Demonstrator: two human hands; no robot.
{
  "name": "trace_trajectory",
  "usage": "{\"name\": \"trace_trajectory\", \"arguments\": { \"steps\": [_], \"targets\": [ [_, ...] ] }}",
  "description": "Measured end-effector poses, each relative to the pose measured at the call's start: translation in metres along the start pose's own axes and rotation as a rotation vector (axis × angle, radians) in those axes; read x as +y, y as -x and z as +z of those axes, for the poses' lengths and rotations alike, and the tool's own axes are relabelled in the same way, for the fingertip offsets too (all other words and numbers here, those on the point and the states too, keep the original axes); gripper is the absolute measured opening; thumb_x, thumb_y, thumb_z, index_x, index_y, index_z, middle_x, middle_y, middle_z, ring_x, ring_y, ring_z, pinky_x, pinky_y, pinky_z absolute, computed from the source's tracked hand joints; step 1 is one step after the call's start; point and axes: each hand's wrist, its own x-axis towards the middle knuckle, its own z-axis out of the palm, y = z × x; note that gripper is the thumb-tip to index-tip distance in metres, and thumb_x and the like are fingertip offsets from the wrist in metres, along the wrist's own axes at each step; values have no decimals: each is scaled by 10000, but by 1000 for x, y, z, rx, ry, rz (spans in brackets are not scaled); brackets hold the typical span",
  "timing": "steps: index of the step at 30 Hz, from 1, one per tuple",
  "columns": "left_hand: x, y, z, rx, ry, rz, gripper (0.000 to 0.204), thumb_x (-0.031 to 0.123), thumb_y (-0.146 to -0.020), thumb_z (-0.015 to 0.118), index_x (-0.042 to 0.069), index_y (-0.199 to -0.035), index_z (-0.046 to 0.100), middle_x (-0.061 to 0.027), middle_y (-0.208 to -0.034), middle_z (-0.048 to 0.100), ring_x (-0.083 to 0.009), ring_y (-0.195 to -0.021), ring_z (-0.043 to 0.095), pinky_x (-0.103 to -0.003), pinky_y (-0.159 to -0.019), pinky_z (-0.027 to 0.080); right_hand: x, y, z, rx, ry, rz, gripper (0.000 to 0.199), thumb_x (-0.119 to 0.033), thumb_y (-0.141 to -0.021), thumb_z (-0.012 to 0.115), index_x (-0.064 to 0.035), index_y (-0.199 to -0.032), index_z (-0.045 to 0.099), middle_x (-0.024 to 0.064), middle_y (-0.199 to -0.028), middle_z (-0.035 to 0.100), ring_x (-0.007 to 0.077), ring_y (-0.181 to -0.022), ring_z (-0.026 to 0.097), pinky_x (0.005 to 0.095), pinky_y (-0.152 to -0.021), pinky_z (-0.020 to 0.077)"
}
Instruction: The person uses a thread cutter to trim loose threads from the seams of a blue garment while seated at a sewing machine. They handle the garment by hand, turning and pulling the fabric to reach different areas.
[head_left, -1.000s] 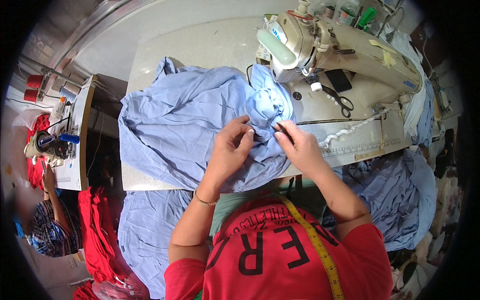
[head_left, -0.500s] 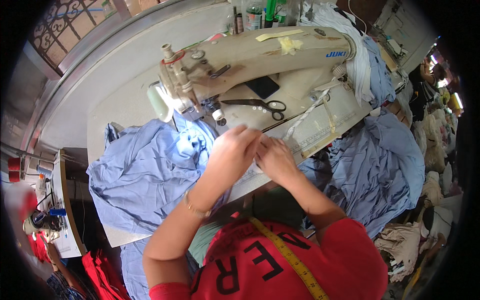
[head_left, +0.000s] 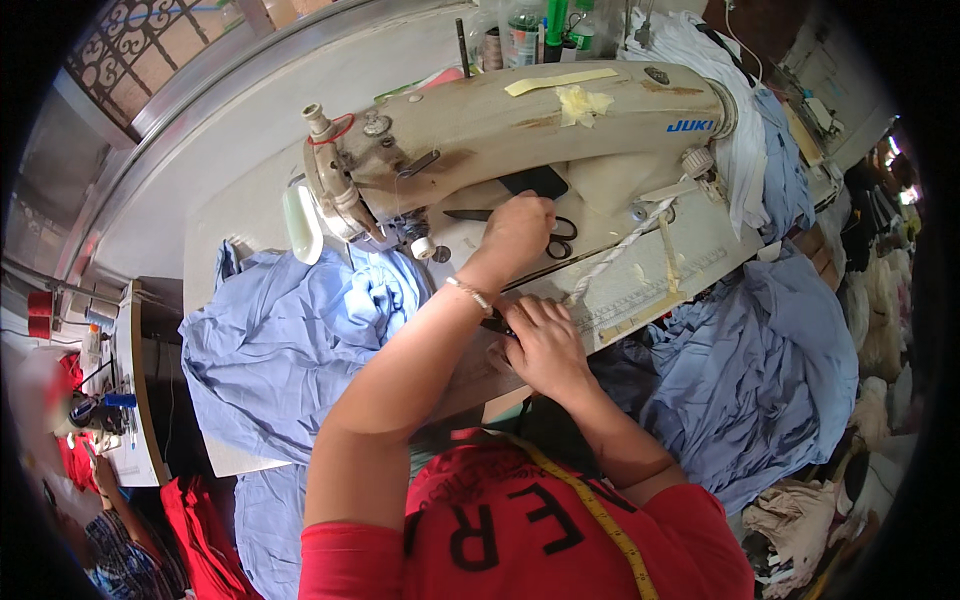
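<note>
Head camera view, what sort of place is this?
Probably a small garment-sewing workshop: a large sewing machine stands on the table, with blue cloth bunched by its needle end and black scissors beneath its arm.

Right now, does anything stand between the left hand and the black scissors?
Nothing visible does: seen from above, the left hand covers the middle of the black scissors. Whether it touches them can't be made out.

The head-worn fisheye camera looks down from the wearer's side of the sewing machine (head_left: 520,120). It sits close, facing the machine's tabletop (head_left: 250,205).
</note>
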Motion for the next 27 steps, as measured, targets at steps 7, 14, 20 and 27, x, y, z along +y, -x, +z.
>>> {"name": "trace_trajectory", "arguments": {
  "steps": [7,14,20,27],
  "targets": [
    [40,37,-37,-112,-254,97,114,75,-695,593,40,-801,614,-171,-856,604,-306,-843,614,-415,-703,497,11,11,16,-77,100,38,363,-138,-722,623,-52,-1071,570,155,-990,586,324,-945,542,457,-837,389],
    [46,233,-143,195,46,13,93,13,-713,629,10,-787,574,-107,-745,560,-258,-715,576,-320,-650,471,-2,6,9,81,-144,98,267,-53,-785,573,-38,-1051,585,114,-940,610,281,-832,594,386,-742,455],
    [-2,310,-155,425,186,-434,116,-28,-761,591,-35,-877,589,-147,-808,587,-326,-747,572,-385,-663,474,-70,-13,11,-195,-494,-189,285,3,-702,626,-73,-975,601,78,-869,587,249,-733,604,327,-674,470],
    [-26,304,-142,410,-40,-340,198,-14,-747,605,-10,-944,593,-141,-1040,596,-339,-963,565,-368,-806,461,-109,-31,53,-279,-170,-302,331,-45,-666,668,-97,-987,605,41,-943,560,269,-733,580,376,-652,460]
  ]
}}
